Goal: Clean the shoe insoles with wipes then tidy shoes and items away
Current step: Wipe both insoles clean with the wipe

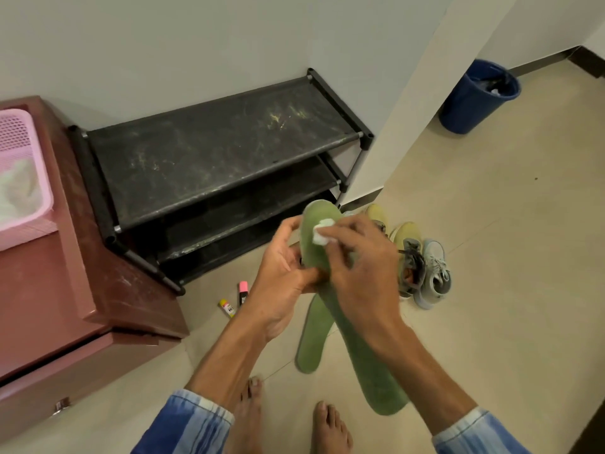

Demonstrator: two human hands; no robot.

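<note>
My left hand grips two green insoles together near their middle. One insole runs from the top near the rack down toward my feet; the second insole hangs below my hand. My right hand pinches a small white wipe and presses it on the upper end of the long insole. A pair of yellow-and-grey shoes and a light grey shoe stand on the floor just right of my hands.
A black three-tier shoe rack stands against the wall. A maroon cabinet with a pink basket is at left. Two small tubes, the yellow tube and the pink tube, lie on the tiled floor. A blue bin stands far right.
</note>
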